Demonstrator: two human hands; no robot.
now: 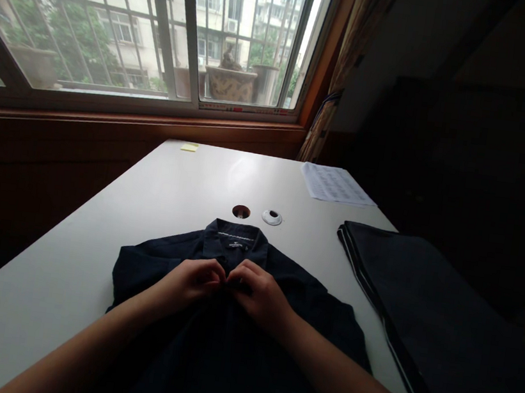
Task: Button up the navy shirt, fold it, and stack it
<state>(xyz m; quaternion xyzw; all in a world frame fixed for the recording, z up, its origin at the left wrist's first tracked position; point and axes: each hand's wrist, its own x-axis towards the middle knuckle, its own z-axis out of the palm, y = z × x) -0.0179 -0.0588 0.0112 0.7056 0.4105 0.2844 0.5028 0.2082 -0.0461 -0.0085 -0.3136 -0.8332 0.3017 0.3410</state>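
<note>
A dark navy collared shirt (pixel 222 359) lies spread front side up on the white table, its collar (pixel 237 232) pointing away from me and a label showing inside the neck. Just below the collar, my left hand (pixel 201 278) and my right hand (pixel 254 291) meet fingertip to fingertip at the front opening. Both hands are closed in a pinch on the shirt's front edges. Any button between the fingertips is too small and dark to make out. My forearms cross over the lower part of the shirt.
Folded dark cloth (pixel 422 308) lies along the table's right side. Printed sheets (pixel 336 185) and a yellow sticky-note pad (pixel 189 147) are at the far edge. Beyond the collar are a round cable hole (pixel 241 212) and its loose cover (pixel 272 217). A barred window is behind.
</note>
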